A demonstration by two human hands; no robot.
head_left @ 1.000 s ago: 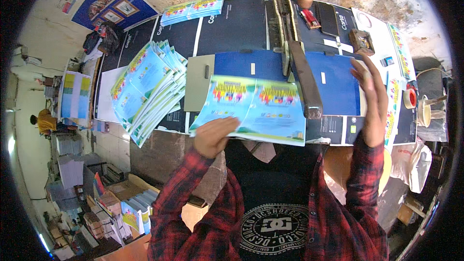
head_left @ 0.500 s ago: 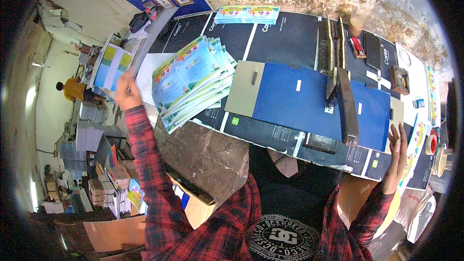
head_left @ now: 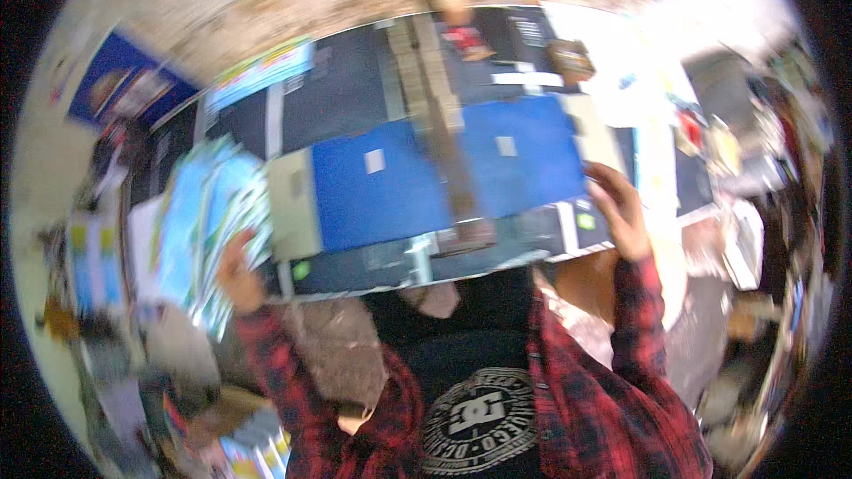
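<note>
The picture is blurred by head motion. My left hand (head_left: 235, 273) lies against the lower edge of a fanned stack of colourful printed sheets (head_left: 206, 213) at the table's left end. My right hand (head_left: 619, 211) is at the right edge of a large blue sheet (head_left: 390, 191) spread on the dark table (head_left: 342, 89). Its fingers curl toward that edge, and whether they grip it is unclear. A long brownish bar (head_left: 444, 137) lies across the blue sheet from back to front. Both sleeves are red and black plaid.
More printed sheets (head_left: 89, 266) lie on a surface lower left. A blue poster (head_left: 115, 93) hangs on the left wall. White papers and small items (head_left: 643, 102) crowd the table's right end. Cluttered shelves (head_left: 763, 239) stand to the right.
My left hand has come back from the far left to the fanned stack. My right hand has risen from the table's front corner to the blue sheet's right edge. The view swung right.
</note>
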